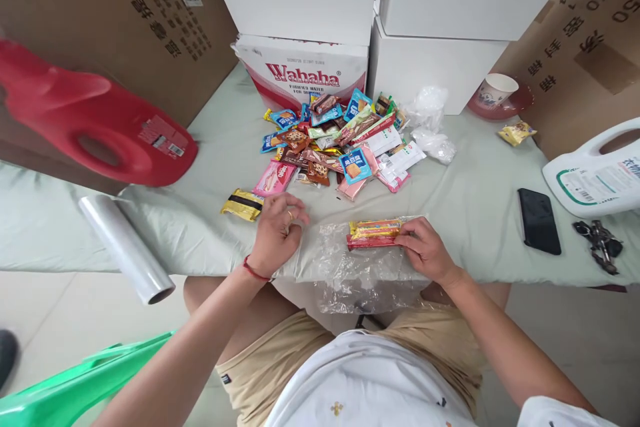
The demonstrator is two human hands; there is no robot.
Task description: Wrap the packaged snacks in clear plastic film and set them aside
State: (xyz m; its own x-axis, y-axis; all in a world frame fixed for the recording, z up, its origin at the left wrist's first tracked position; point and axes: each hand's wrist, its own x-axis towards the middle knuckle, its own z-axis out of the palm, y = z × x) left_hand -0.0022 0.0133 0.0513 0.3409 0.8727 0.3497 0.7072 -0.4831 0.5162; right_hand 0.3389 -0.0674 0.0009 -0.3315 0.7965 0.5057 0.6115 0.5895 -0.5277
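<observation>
My right hand (426, 248) pinches the right end of a small stack of wrapped snack bars, with a yellow-and-orange bar (375, 229) lying along a red bar (371, 241). Beneath them a crinkled clear plastic sheet (345, 280) spreads over the table edge and hangs down. My left hand (279, 230) hovers to the left of the sheet, its fingers curved and apart, with nothing visible in it. Close to its fingertips lie a yellow packet with a black band (242, 205) and a pink packet (274, 177). Beyond both hands is a heap of mixed wrapped snacks (330, 140).
A roll of clear film (125, 250) juts over the front edge at left, near a red jug (100, 120). Behind the heap stands a Wahaha carton (305, 67). At right are a phone (539, 221), keys (600, 247), a white bottle (600, 170) and a paper cup (497, 90).
</observation>
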